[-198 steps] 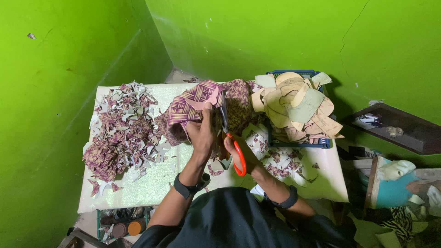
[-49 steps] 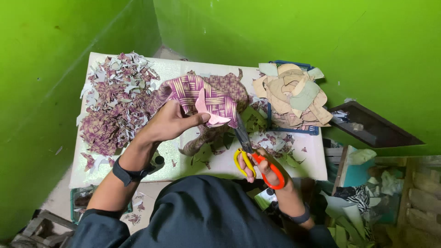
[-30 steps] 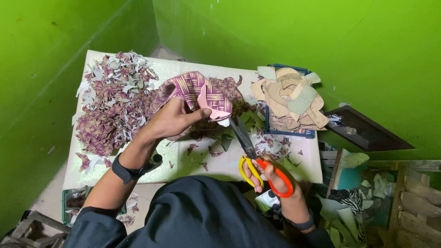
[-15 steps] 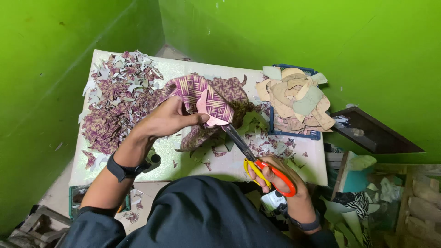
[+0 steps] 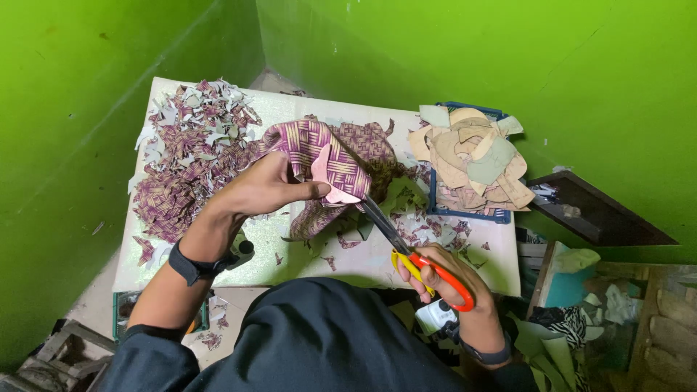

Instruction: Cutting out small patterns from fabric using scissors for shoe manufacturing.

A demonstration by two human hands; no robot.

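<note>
The left hand (image 5: 265,190) pinches a purple-and-cream woven patterned sheet (image 5: 323,156) up off the white table (image 5: 319,258), steadying it for the blades; the right hand (image 5: 443,279) grips orange-and-yellow-handled scissors (image 5: 414,254), biting its edge.

Head camera, steeply down, close overhead.

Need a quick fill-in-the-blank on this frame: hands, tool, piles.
1. The right hand grips scissors with orange and ____ handles.
2. The left hand holds a purple woven sheet with a ____ cut-out shape against it.
3. The pile of purple scraps lies on the ____ side of the table.
4. The beige cut pieces sit in a ____ tray.

Missing words: yellow; pink; left; blue
</note>
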